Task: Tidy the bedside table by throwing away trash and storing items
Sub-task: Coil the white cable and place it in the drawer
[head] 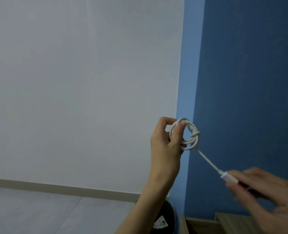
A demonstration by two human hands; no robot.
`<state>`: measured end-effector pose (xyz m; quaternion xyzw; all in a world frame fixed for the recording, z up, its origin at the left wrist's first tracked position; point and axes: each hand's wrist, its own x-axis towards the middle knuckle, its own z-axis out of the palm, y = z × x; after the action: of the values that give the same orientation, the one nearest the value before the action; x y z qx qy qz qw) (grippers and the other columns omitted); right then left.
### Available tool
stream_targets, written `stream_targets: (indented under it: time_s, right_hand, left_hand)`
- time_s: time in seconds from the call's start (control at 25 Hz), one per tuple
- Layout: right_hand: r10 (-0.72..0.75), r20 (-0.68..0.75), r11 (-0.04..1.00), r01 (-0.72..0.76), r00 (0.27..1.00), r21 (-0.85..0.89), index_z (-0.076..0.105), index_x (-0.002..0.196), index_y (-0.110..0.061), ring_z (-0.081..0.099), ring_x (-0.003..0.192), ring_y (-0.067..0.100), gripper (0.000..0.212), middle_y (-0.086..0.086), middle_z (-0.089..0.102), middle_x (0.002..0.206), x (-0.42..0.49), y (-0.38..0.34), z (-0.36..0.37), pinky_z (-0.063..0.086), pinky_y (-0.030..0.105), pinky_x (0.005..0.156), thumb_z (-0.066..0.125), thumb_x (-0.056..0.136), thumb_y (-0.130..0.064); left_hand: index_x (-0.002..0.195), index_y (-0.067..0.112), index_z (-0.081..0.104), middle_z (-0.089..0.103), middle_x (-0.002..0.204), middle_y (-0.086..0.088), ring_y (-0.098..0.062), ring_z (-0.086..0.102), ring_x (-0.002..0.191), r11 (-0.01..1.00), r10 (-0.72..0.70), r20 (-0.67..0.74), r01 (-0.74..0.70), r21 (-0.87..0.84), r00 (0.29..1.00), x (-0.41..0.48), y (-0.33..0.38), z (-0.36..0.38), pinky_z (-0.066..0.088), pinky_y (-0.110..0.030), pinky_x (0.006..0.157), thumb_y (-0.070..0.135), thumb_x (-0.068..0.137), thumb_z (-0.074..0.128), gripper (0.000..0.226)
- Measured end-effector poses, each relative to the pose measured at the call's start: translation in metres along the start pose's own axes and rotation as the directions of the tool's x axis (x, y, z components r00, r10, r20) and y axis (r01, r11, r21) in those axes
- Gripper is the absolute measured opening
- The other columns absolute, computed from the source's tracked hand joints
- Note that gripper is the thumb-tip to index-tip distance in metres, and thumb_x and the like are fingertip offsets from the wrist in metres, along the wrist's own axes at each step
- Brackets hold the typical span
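A white charging cable (191,137) is wound into a small coil held up in front of the wall. My left hand (165,144) grips the coil, with the thumb through its middle. A straight stretch of the cable runs down and right to its white plug end (228,178). My right hand (266,193), blurred, pinches that plug between thumb and fingers. The bedside table (207,224) shows only as a wooden edge at the bottom right, below both hands.
A black trash bin (169,215) with crumpled clear wrapping inside stands on the floor behind my left forearm. A white wall fills the left, a blue wall the right. Grey floor and a pale skirting board lie at bottom left.
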<state>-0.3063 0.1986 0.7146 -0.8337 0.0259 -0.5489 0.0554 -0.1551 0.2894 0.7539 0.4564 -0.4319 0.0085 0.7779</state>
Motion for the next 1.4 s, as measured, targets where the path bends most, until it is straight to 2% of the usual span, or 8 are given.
stream_targets:
  time_s: [0.16,0.28,0.52,0.68,0.8,1.04,1.2,1.4]
  right_hand:
    - [0.242,0.099,0.913,-0.261,0.965,0.314,0.065,0.096,-0.039,0.064,0.09,-0.006,0.055,-0.022,0.069,0.098,0.023,-0.008,-0.012,0.049,0.011,0.078,0.041,0.068,-0.08]
    - [0.328,0.211,0.776,-0.39,0.921,0.496,0.064,0.098,-0.035,0.068,0.08,0.003,0.057,-0.009,0.072,0.093,0.039,-0.014,0.0,0.057,0.024,0.065,0.046,0.066,-0.079]
    - [0.292,0.029,0.909,-0.287,0.956,0.303,0.06,0.075,-0.025,0.057,0.047,0.009,0.039,-0.003,0.065,0.069,0.049,-0.017,0.008,0.04,0.015,0.04,0.039,0.079,-0.058]
    - [0.388,0.218,0.658,-0.435,0.895,0.615,0.063,0.077,-0.019,0.056,0.036,0.015,0.058,0.005,0.065,0.064,0.046,-0.009,0.01,0.043,0.021,0.034,0.057,0.06,-0.074]
    - [0.349,0.289,0.673,-0.453,0.891,0.584,0.066,0.081,-0.016,0.045,0.03,0.014,0.067,0.009,0.059,0.058,0.045,-0.004,0.004,0.038,0.014,0.036,0.061,0.052,-0.077]
    - [0.326,0.276,0.72,-0.427,0.904,0.547,0.068,0.081,-0.021,0.042,0.028,0.013,0.065,0.004,0.056,0.052,0.049,-0.001,-0.007,0.036,0.012,0.035,0.059,0.054,-0.079]
    - [0.319,0.267,0.722,-0.416,0.909,0.554,0.069,0.082,-0.024,0.042,0.029,0.012,0.06,0.001,0.056,0.051,0.053,-0.002,-0.008,0.036,0.012,0.035,0.059,0.057,-0.077]
    - [0.314,0.194,0.77,-0.369,0.929,0.521,0.068,0.08,-0.027,0.044,0.03,0.012,0.044,0.006,0.056,0.055,0.048,-0.014,0.002,0.036,0.013,0.035,0.057,0.067,-0.068]
  left_hand:
    - [0.08,0.014,0.05,0.042,0.046,0.003,-0.003,0.033,0.035,0.999,0.027,0.161,-0.022,-0.031,0.987,-0.005,0.003,0.008,0.027,-0.013,0.035,0.016,0.095,0.05,0.015]
    - [0.084,0.01,0.05,0.041,0.045,0.004,-0.004,0.032,0.036,0.999,0.041,0.277,-0.037,-0.019,0.96,-0.014,0.004,0.018,0.026,-0.015,0.036,0.016,0.095,0.052,0.012]
    - [0.097,0.005,0.046,0.041,0.057,0.0,-0.002,0.035,0.042,0.995,-0.075,0.396,0.094,-0.028,0.915,-0.021,0.005,0.013,0.028,-0.013,0.041,0.033,0.098,0.038,0.029]
    - [0.107,0.011,0.044,0.035,0.053,0.0,-0.003,0.032,0.043,0.992,-0.1,0.433,0.123,-0.027,0.896,-0.022,0.008,-0.001,0.025,-0.013,0.043,0.034,0.093,0.032,0.03]
    - [0.105,0.004,0.045,0.025,0.054,-0.005,-0.006,0.027,0.044,0.996,-0.091,0.432,0.091,0.02,0.897,-0.023,0.013,-0.012,0.024,-0.014,0.043,0.015,0.1,0.034,0.016]
    - [0.08,0.003,0.057,0.06,0.06,-0.003,-0.015,0.049,0.055,0.997,-0.058,0.556,0.076,-0.009,0.829,-0.028,0.012,-0.03,0.038,-0.02,0.051,-0.005,0.08,0.034,0.024]
    - [0.1,0.0,0.065,0.072,0.096,-0.012,-0.03,0.065,0.093,0.996,-0.023,0.731,0.082,-0.046,0.682,-0.023,0.011,-0.053,0.048,-0.033,0.074,-0.008,0.09,0.039,0.028]
    - [0.087,0.009,0.07,0.063,0.062,0.0,-0.007,0.059,0.056,1.0,-0.003,0.502,0.013,-0.016,0.865,-0.034,0.013,-0.028,0.049,-0.022,0.064,0.007,0.078,0.066,0.011]
